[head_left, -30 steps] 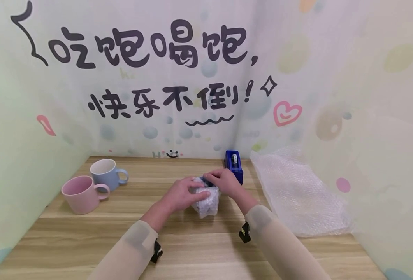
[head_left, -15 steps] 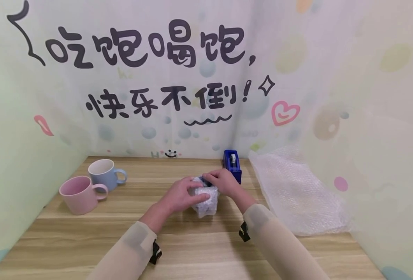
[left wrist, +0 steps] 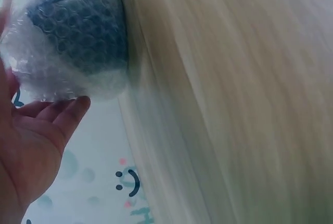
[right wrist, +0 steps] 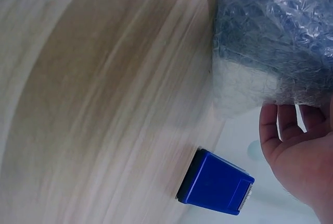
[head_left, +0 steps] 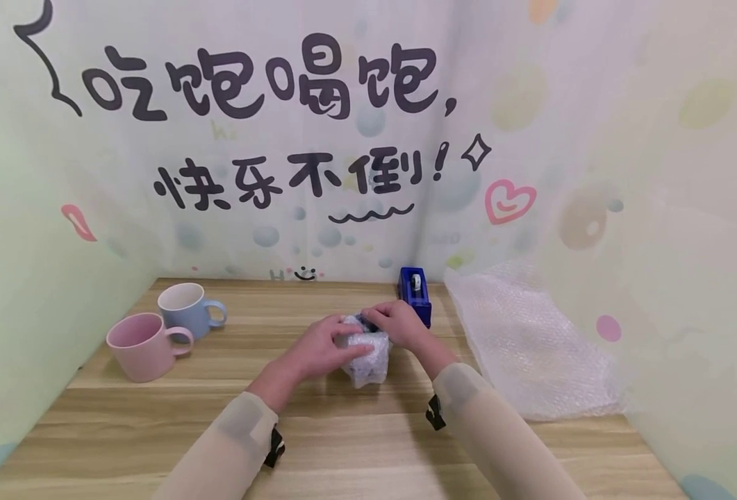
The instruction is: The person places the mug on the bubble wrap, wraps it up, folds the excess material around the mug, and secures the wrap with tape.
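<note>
A bundle in bubble wrap (head_left: 371, 367) stands on the wooden table in front of me, with something dark blue showing through the clear layers. My left hand (head_left: 323, 348) grips it from the left, thumb along the near side and fingers over the top. In the left wrist view, those fingertips (left wrist: 82, 103) press against the edge of the wrapped bundle (left wrist: 86, 39). My right hand (head_left: 401, 323) holds the wrap at the top right, fingers bent in at the rim. From the right wrist, the bent fingers (right wrist: 270, 125) meet the wrap's edge.
Behind the right hand stands a blue tape dispenser (head_left: 413, 298). A large bubble wrap sheet (head_left: 533, 347) lies along the table's right side. On the left are a pink mug (head_left: 146, 360) and a light blue mug (head_left: 189, 319). A printed wall covering (head_left: 249, 243) rises behind the table.
</note>
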A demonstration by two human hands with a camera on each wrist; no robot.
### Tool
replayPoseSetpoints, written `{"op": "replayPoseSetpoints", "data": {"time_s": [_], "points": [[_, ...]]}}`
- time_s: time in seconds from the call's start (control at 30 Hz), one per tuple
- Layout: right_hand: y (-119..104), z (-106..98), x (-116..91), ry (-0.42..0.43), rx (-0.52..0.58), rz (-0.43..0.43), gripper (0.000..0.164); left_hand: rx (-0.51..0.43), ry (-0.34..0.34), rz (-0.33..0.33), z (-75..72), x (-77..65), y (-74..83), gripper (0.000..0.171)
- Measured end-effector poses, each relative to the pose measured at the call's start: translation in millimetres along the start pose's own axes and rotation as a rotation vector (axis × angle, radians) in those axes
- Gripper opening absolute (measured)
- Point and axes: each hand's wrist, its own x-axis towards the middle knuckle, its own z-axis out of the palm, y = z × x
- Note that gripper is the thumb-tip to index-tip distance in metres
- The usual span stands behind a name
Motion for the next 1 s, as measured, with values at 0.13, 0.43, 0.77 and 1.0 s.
{"op": "replayPoseSetpoints", "data": {"time_s": [0.13,0.43,0.77,1.0], "points": [[0,0,-1,0.002,0.012,0.004,0.037,0.013,0.021,0.003,1.2,2.9,2.1,0.049],[0,-1,0,0.006,0.026,-0.007,0.038,0.043,0.021,-0.012,-0.3,5.9,8.6,0.046],[0,-1,0,0.011,0.018,0.012,0.039,-0.003,-0.004,0.029,-0.2,0.7,-2.4,0.057],[-23,-14,-24,0.265,-0.085,-0.06,0.035,-0.177,-0.004,0.053,-7.0,0.0,-7.6,0.04]]}}
